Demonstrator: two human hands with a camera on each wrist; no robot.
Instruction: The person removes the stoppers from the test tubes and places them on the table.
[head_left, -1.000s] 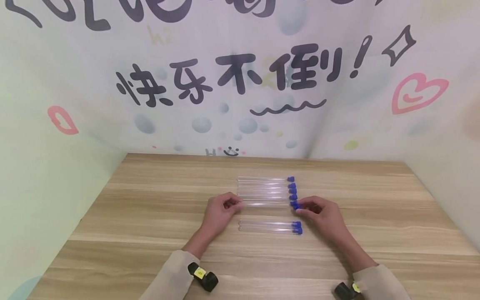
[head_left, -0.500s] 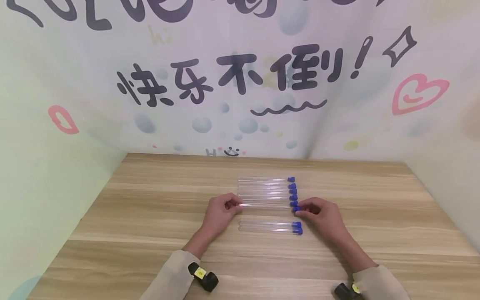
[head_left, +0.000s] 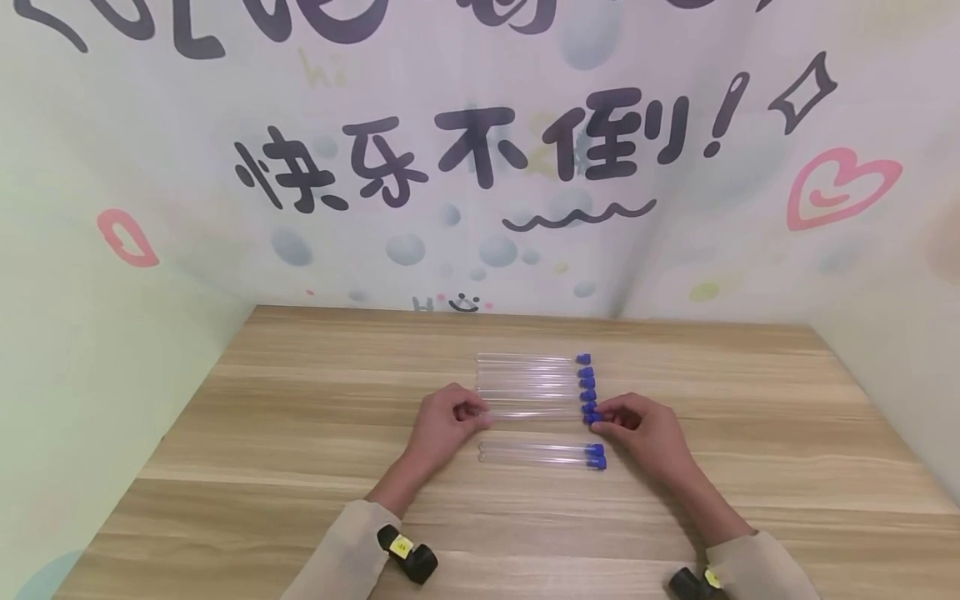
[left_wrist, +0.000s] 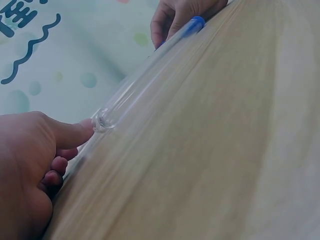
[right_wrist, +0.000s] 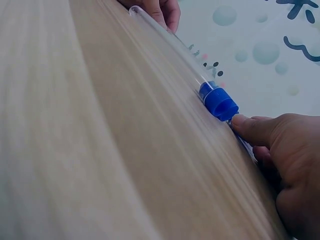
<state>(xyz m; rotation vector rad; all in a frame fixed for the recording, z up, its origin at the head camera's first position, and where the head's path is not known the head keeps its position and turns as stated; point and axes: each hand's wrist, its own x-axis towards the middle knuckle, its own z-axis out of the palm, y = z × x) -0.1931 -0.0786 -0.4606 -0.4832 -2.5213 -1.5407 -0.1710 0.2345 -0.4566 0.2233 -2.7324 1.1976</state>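
Observation:
In the head view my left hand (head_left: 444,421) pinches the rounded end of a clear test tube (head_left: 534,415). At its other end, my right hand (head_left: 647,432) holds a small blue cap (head_left: 592,418) between thumb and fingertips. The cap sits right at the tube's mouth, partly covered by the fingers. Two test tubes with blue caps (head_left: 596,456) lie side by side just nearer to me. The right wrist view has one capped tube (right_wrist: 172,45) in the foreground, its blue stopper (right_wrist: 218,102) close to my thumb.
Beyond my hands, several more clear test tubes (head_left: 525,377) lie in a parallel row. Loose blue caps (head_left: 586,382) line up at their right ends. The wooden table (head_left: 300,350) meets a printed white cloth (head_left: 360,258) at its back edge.
My right hand has drawn the blue cap slightly toward me, away from the neighbouring cap. The held tube has shifted a little nearer too, and my left hand has edged right.

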